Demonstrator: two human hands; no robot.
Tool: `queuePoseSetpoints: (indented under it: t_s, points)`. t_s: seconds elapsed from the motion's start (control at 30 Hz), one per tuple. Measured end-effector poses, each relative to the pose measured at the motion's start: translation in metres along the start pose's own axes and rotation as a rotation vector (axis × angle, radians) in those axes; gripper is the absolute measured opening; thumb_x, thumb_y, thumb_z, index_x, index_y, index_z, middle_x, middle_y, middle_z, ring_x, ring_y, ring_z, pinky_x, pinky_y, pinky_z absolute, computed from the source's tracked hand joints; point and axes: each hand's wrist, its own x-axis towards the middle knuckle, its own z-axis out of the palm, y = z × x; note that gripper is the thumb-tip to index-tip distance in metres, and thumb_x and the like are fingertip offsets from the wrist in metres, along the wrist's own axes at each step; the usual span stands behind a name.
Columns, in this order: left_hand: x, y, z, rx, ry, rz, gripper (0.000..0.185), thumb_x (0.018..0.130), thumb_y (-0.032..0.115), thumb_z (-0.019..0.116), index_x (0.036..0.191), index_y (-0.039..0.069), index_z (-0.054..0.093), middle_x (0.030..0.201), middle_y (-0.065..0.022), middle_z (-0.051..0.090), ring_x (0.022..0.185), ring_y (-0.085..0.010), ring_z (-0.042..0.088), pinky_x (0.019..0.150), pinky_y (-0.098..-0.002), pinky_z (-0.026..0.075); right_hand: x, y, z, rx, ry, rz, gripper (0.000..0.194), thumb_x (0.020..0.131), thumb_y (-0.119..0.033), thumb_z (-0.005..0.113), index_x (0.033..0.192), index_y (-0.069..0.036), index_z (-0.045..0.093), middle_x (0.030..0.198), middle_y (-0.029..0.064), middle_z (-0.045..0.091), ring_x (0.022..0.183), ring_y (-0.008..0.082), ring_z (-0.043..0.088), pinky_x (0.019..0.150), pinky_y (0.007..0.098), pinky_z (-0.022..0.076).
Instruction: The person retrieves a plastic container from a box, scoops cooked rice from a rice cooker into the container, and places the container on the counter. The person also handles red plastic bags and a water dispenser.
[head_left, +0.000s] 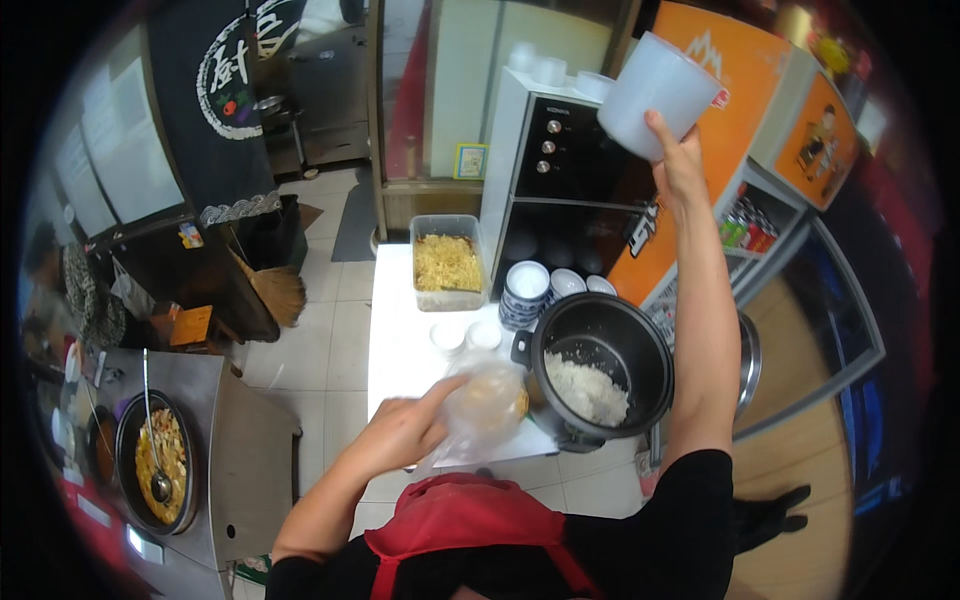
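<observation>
With its fingers closed on the gathered top, my left hand (405, 429) holds a clear plastic bag (486, 405) that has yellowish food inside, near the pot's left side. My right hand (679, 161) is raised at the upper right, gripping a white cylindrical plastic container (660, 96), tilted, in front of the cabinet. Below it stands a black rice cooker pot (551, 352) with white rice (586, 390) in its bottom. Two small white bowls (447, 337) sit on the white table (394, 360), beyond the bag. A clear plastic bin (448, 301) of yellow shredded food stands at the table's far side.
Stacked patterned bowls (525, 289) stand behind the pot, against a black-fronted disinfection cabinet (581, 165) topped with white cups. An orange fridge (720, 56) is at the right. At the left, a counter (225, 420) holds a large pot of stew (161, 465) with a ladle. A broom (277, 289) leans nearby.
</observation>
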Motion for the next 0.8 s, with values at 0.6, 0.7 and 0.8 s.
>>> queuePoseSetpoints:
  t_s: [0.6,0.7,0.8]
  points:
    - [-0.066,-0.001,0.055,-0.455,0.592,-0.783,0.056,0.083,-0.009,0.055,0.138,0.004,0.057,0.076,0.0016,0.052,0.060,-0.0047,0.045,0.055,-0.0209,0.036,0.234,0.162,0.008,-0.649,0.342,0.099,0.122,0.065,-0.046,0.093,0.150,0.007,0.023,0.145,0.0313,0.044,0.136,0.0411,0.045,0.113,0.0451,0.0419]
    - [-0.067,-0.007,0.059,-0.431,0.601,-0.775,0.057,0.083,-0.010,0.055,0.138,0.004,0.057,0.075,0.0018,0.053,0.059,-0.0046,0.045,0.054,-0.0213,0.036,0.239,0.164,0.006,-0.686,0.337,0.118,0.123,0.065,-0.049,0.091,0.152,0.003,0.023,0.147,0.0329,0.042,0.137,0.0449,0.043,0.114,0.0485,0.0394]
    - [-0.064,-0.011,0.061,-0.406,0.601,-0.741,0.056,0.083,-0.010,0.055,0.137,0.005,0.057,0.075,0.0016,0.053,0.059,-0.0045,0.045,0.054,-0.0212,0.036,0.245,0.166,0.004,-0.710,0.337,0.120,0.123,0.065,-0.050,0.091,0.154,-0.001,0.021,0.149,0.0328,0.039,0.137,0.0467,0.043,0.114,0.0520,0.0380]
